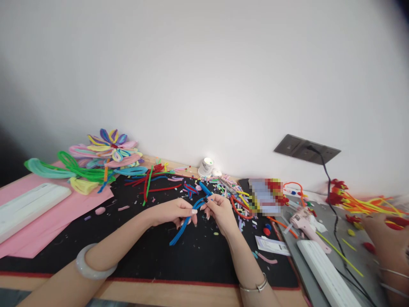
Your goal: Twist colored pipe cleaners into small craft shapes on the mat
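Blue pipe cleaners [180, 233] stretch between my two hands above the black mat [140, 256]. My left hand [177, 212] pinches them between thumb and fingers, with their lower ends hanging down to the left. My right hand [220, 211] grips the upper part close by, and a blue end pokes out above its fingers. Just behind the hands lies a small loop shape of red and blue pipe cleaner [191, 190]. Exactly how many blue strands are held is hard to make out.
Pipe-cleaner flowers [113, 147] and green bundles [79, 168] lie at the left, by a white power-strip-like box [35, 207] on pink sheets [28, 247]. Scraps, a white cup [206, 167] and a pink glue gun [308, 228] are behind and right. Another person's hand [380, 232] is at far right.
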Motion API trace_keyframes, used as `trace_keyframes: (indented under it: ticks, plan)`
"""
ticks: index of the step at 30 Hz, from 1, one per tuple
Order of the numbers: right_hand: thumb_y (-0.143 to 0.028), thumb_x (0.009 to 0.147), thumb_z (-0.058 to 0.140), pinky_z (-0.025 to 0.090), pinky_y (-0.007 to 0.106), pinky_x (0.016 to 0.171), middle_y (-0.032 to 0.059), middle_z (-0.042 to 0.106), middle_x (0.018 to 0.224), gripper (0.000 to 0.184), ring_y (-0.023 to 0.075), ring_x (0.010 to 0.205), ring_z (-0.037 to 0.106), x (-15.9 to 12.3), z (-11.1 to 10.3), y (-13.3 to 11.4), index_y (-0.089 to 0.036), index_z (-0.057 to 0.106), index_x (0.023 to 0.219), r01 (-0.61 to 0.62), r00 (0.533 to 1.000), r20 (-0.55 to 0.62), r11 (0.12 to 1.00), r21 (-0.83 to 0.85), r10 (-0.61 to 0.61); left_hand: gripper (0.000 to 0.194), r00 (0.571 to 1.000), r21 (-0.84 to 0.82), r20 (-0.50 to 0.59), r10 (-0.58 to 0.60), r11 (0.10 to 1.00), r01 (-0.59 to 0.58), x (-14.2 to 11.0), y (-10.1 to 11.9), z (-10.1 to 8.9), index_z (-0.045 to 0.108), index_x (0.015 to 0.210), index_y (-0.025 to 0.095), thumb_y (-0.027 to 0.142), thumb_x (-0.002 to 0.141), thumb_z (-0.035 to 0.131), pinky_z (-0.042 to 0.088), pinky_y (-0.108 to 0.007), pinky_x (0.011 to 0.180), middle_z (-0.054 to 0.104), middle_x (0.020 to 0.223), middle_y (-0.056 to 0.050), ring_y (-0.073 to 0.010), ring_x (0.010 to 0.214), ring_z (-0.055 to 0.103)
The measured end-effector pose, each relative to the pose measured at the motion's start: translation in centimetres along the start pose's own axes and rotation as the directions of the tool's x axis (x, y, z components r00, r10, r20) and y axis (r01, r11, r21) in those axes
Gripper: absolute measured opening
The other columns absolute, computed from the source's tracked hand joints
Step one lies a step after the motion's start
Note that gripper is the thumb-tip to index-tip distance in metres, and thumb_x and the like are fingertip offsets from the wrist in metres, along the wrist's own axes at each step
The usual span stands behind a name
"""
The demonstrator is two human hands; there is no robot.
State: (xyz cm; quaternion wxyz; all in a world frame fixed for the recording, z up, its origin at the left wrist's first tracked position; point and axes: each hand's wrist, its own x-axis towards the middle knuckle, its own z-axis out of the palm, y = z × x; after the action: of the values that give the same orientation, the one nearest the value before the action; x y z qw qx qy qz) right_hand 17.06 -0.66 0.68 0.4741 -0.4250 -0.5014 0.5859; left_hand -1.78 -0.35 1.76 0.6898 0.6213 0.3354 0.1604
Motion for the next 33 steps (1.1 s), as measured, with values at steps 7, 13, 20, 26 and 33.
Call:
trace_keyframes:
  ticks: [7,13,20,26,33]
  plan:
    - [-0.039,0.077,0.053,0.024,0.018,0.035,-0.0041,0.048,0.049,0.025,0.0062,0.037,0.035,0.6,-1.4,0.2,-0.016,0.051,0.066,0.055,0.985,-0.152,0.981,-0.186,-0.084,0.041,0.916,-0.128,-0.398,0.052,0.986,-0.111,0.8,-0.4,-0.8,0.065,0.083,0.013,0.051,0.072,0.058,0.041,-0.02,0.052,0.046,0.059,0.003,-0.0078,0.052,0.045]
    - [-0.031,0.075,0.055,0.03,0.02,0.043,-0.0059,0.043,0.052,0.023,0.0099,0.046,0.04,0.5,-1.5,-0.1,-0.017,0.059,0.092,0.152,0.937,-0.215,0.875,-0.459,-0.275,0.031,0.918,-0.067,-0.38,0.113,0.986,-0.15,0.9,-0.5,-0.7,0.061,0.074,0.014,0.045,0.073,0.059,0.045,-0.021,0.053,0.049,0.053,0.004,-0.008,0.048,0.048]
    - [-0.031,0.074,0.057,0.033,0.02,0.039,-0.001,0.059,0.061,0.018,0.0074,0.041,0.043,0.0,-0.2,-0.6,-0.016,0.06,0.084,0.144,0.987,-0.03,0.959,-0.244,-0.156,0.03,0.953,0.211,-0.264,0.146,0.973,-0.091,1.2,-0.9,0.3,0.055,0.059,0.015,0.042,0.071,0.059,0.044,-0.021,0.044,0.052,0.044,0.003,-0.0113,0.042,0.053]
    - [-0.03,0.076,0.055,0.037,0.019,0.04,0.0006,0.061,0.056,0.017,0.0081,0.041,0.048,-0.2,0.1,-0.7,-0.016,0.056,0.067,0.139,0.986,-0.06,0.96,-0.244,-0.158,0.027,0.883,0.183,-0.435,0.177,0.977,-0.106,1.3,-0.9,-0.3,0.055,0.06,0.015,0.039,0.071,0.06,0.05,-0.024,0.05,0.056,0.047,0.001,-0.0132,0.047,0.058]
    - [-0.025,0.077,0.052,0.035,0.019,0.04,0.0003,0.062,0.06,0.014,0.0081,0.043,0.047,-0.3,0.2,-0.5,-0.017,0.052,0.066,0.121,0.99,-0.034,0.943,-0.31,-0.138,0.026,0.836,-0.063,-0.543,0.083,0.988,-0.138,1.3,-0.6,-0.6,0.06,0.075,0.013,0.038,0.07,0.065,0.054,-0.028,0.063,0.065,0.06,-0.002,-0.0161,0.063,0.065]
